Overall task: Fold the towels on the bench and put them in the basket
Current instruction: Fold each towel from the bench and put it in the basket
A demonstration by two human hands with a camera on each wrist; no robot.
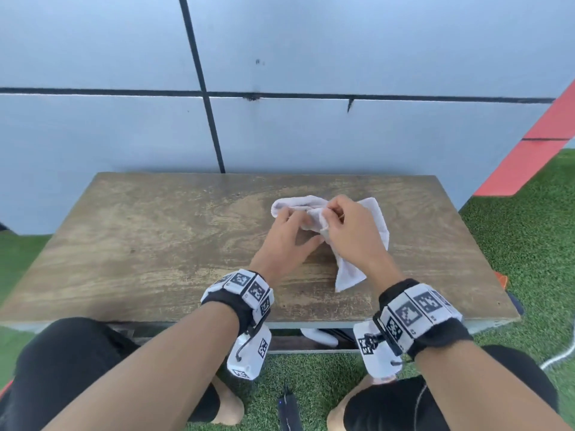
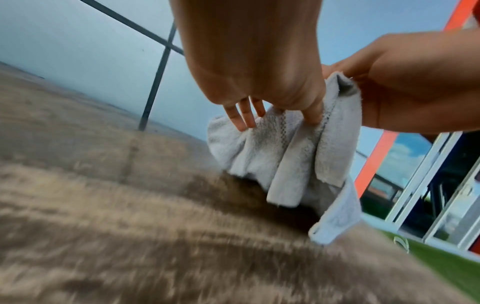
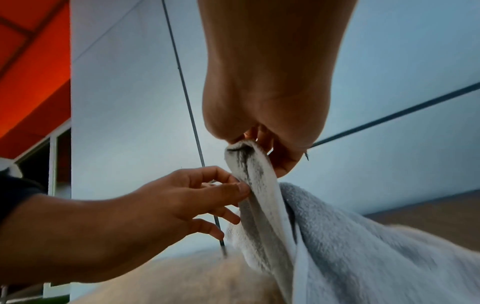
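A crumpled white towel (image 1: 350,273) lies on the right half of the wooden bench (image 1: 149,244). My right hand (image 1: 333,216) pinches a bunched edge of it and lifts that part off the wood; the right wrist view shows the towel (image 3: 337,236) hanging from those fingertips (image 3: 262,137). My left hand (image 1: 295,222) is beside it on the left. Its thumb and forefinger (image 3: 240,188) pinch the same hanging fold a little lower, and its other fingers (image 2: 244,117) lie against the towel (image 2: 272,160). No basket is in view.
The bench stands against a grey panelled wall (image 1: 311,135) on green artificial turf (image 1: 513,244). Something white (image 1: 320,335) lies under the bench. A black device (image 1: 289,409) sits on the grass between my knees. A white cable (image 1: 560,356) runs at the right.
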